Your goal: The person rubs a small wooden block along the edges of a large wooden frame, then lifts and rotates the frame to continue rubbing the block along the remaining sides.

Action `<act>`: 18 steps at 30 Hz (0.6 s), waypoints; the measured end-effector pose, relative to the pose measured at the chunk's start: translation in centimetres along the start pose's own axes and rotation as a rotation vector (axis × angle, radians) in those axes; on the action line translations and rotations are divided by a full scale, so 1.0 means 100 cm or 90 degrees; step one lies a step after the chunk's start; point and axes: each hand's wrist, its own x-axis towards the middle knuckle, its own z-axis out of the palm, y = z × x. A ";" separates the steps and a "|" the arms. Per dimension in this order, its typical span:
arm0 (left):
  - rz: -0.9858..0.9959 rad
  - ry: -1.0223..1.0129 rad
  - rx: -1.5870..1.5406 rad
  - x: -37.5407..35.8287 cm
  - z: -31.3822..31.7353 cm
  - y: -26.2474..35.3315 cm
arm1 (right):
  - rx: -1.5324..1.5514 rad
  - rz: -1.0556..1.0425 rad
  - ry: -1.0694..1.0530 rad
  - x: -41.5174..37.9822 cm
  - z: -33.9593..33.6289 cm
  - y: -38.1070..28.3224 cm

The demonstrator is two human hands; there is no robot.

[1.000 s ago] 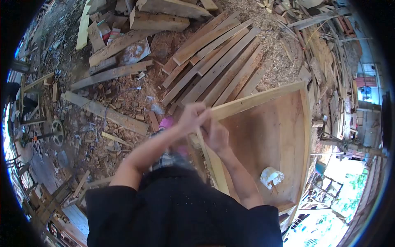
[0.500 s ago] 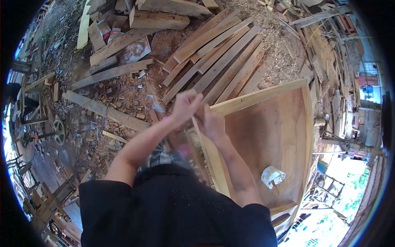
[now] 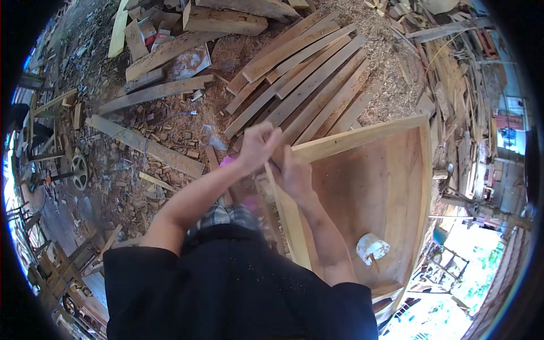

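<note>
My left hand (image 3: 259,148) is closed just outside the near corner of a wooden boat-like frame (image 3: 351,137). What its fingers hold is too small to tell. Close beside it on the right, my right hand (image 3: 293,174) is closed at that same corner, over the inner side of the rim; whatever is between its fingers is hidden. The two rim boards meet beneath and between my hands. Inside the frame, on its brown plank bottom, stands a white stained container (image 3: 372,248) with a thin stick in it.
Long sawn planks (image 3: 306,79) lie fanned out beyond my hands. Thick timbers (image 3: 224,21) are piled at the top. A long board (image 3: 147,148) and wood scraps cover the ground at left. More lumber (image 3: 453,107) is stacked at right, and a spoked wheel (image 3: 80,172) stands far left.
The view has shifted slightly, so the frame and container sit a little differently. Both hands stay closed at the corner, with hardly any movement.
</note>
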 end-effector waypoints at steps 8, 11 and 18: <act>0.046 -0.026 0.040 -0.059 0.036 0.005 | 0.008 -0.005 -0.008 -0.069 -0.007 0.026; 0.003 -0.012 -0.038 -0.040 0.021 0.008 | 0.026 -0.011 0.002 -0.051 0.001 0.014; -0.026 0.032 0.070 -0.022 0.015 0.007 | 0.034 -0.011 -0.009 -0.022 -0.003 0.014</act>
